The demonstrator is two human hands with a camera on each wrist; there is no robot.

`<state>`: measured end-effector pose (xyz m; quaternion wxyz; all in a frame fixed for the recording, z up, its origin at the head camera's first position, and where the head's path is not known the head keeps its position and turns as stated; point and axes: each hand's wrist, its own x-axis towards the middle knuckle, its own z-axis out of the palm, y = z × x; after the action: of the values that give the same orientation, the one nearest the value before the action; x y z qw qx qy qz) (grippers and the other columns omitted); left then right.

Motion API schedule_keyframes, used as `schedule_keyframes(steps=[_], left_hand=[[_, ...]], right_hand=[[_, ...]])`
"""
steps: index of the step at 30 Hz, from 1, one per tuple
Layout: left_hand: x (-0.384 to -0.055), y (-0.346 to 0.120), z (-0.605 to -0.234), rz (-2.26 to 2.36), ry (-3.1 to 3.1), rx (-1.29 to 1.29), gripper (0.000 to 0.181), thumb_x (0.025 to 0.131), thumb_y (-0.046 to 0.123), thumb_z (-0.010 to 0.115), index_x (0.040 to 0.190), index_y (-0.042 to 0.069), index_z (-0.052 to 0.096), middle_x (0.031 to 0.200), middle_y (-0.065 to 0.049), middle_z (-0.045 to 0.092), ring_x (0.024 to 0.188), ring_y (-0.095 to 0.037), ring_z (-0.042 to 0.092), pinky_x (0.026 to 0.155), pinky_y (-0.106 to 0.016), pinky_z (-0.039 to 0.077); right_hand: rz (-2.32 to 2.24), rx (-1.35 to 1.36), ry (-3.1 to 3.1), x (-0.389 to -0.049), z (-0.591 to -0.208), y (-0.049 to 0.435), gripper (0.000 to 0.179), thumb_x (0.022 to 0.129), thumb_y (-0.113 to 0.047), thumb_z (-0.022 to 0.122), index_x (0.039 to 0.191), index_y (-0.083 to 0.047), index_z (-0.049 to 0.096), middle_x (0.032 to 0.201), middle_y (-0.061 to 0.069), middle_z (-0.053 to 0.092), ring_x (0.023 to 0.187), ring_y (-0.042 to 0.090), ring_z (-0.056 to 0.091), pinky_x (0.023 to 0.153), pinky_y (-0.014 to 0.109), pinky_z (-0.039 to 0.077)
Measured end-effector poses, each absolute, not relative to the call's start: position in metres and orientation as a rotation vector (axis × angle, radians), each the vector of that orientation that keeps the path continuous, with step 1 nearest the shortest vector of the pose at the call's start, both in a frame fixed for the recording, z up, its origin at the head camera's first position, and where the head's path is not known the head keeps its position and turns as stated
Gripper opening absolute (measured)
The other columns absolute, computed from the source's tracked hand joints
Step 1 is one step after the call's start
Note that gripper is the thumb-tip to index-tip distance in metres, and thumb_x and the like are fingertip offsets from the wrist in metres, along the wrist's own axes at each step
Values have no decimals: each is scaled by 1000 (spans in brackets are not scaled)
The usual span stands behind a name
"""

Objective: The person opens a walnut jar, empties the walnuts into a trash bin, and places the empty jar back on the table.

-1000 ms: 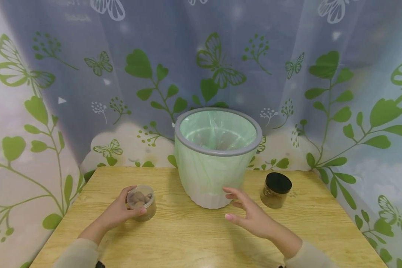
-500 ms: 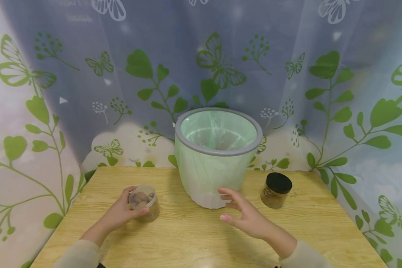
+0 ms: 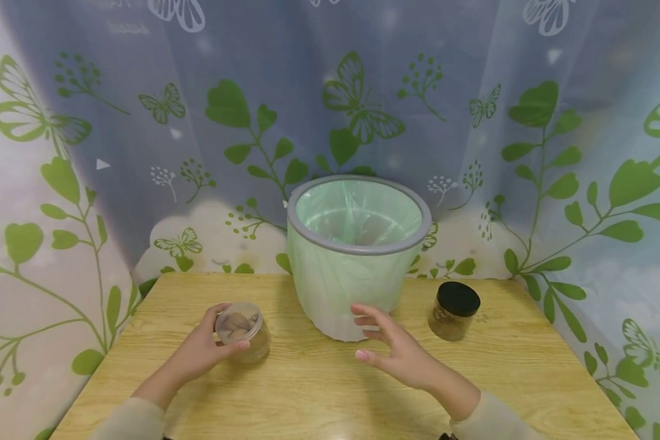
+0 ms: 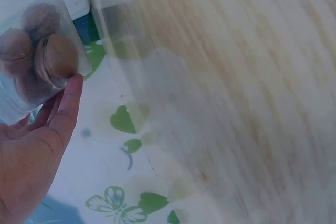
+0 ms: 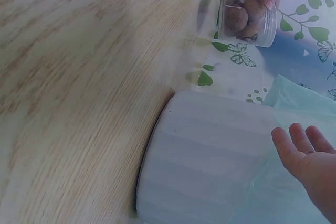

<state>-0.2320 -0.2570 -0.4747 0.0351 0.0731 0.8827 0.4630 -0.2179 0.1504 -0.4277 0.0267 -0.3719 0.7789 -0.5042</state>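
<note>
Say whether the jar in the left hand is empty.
Not empty: several round brown things show through the clear jar in both wrist views.

Black-lidded jar (image 3: 454, 311) upright on wooden tabletop (image 3: 302, 397), butterfly-printed curtain (image 3: 286, 49) behind

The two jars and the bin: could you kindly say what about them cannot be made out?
Dark-lidded jar, head view: contents, too small and dark to name.
Clear jar, left wrist view: part cut off by the left edge.
Bin, right wrist view: opening, cut off by right edge.
</note>
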Motion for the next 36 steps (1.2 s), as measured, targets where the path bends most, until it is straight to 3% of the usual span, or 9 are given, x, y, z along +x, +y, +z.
schedule_keyframes(steps=[8, 15, 21, 36], left_hand=[[-227, -248, -468, 1441, 2732, 246, 99, 85, 45, 79, 155, 9, 19, 146, -30, 40, 124, -44, 53, 90, -42, 56], [-222, -238, -460, 1490, 2714, 241, 96, 84, 44, 81, 154, 12, 23, 145, -28, 43, 108, -36, 64, 83, -40, 57], [-217, -228, -455, 1543, 2699, 280, 95, 82, 40, 83, 153, 14, 26, 144, -25, 44, 106, -33, 65, 79, -36, 58], [-206, -208, -442, 1519, 2744, 442, 97, 81, 41, 84, 153, 10, 27, 145, -20, 46, 125, -37, 53, 92, -40, 54]], right_hand=[[-1593, -1183, 2360, -219, -425, 143, 67, 97, -10, 67, 154, -7, 32, 153, 19, 39, 134, 39, 45, 106, 54, 41], [-1646, -1226, 2334, -220, -427, 136, 67, 96, -7, 68, 153, -6, 33, 150, 21, 41, 132, 41, 46, 105, 54, 42], [-1648, -1223, 2330, -221, -427, 132, 67, 95, -6, 68, 153, -7, 34, 151, 20, 41, 132, 39, 46, 105, 54, 42], [-1656, -1222, 2287, -223, -424, 122, 66, 98, -10, 66, 154, -9, 33, 152, 18, 40, 135, 37, 45, 108, 47, 42]])
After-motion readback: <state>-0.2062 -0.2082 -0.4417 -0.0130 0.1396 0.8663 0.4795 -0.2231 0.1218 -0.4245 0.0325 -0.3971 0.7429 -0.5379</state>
